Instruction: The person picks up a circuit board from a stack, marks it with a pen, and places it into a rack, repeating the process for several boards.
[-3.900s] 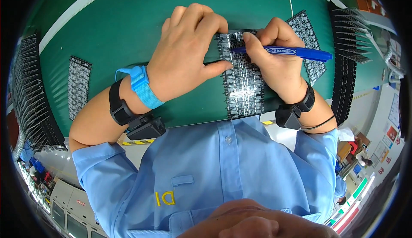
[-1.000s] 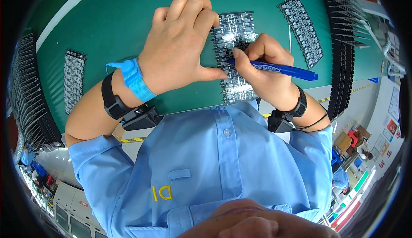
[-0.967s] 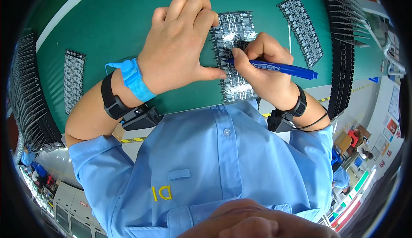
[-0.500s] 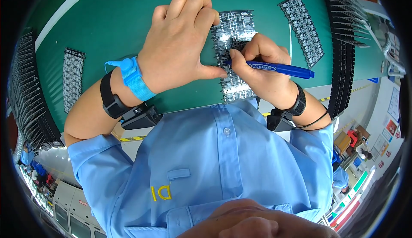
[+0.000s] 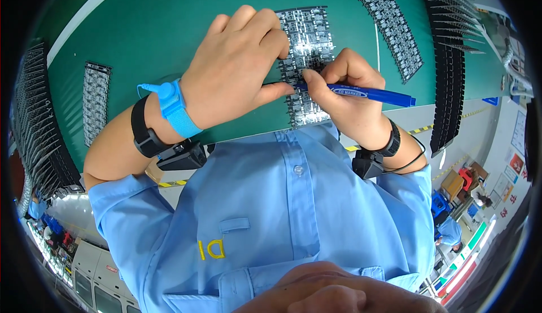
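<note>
A panel of small circuit boards [image 5: 307,25], dark with silvery parts, lies on the green table in front of me. My left hand [image 5: 234,67] grips its left edge, with curled fingers farther up and the thumb on the nearer part. My right hand [image 5: 355,101] is closed round a blue marker pen [image 5: 378,95], held like a pen. The marker points left at the panel's middle, close to my left thumb. Its tip is small and partly hidden, so I cannot tell whether it touches the panel.
Similar panels lie on the table at the right [image 5: 393,33] and the left [image 5: 97,104]. A black rack [image 5: 450,98] on the right holds upright panels at its far end. Another rack [image 5: 45,127] with several upright panels stands at the far left. The table's near edge runs by my body.
My left hand has shifted nearer along the panel's edge, its fingers closer to the thumb. The marker has moved slightly nearer along the panel. The whole view has shifted a little.
</note>
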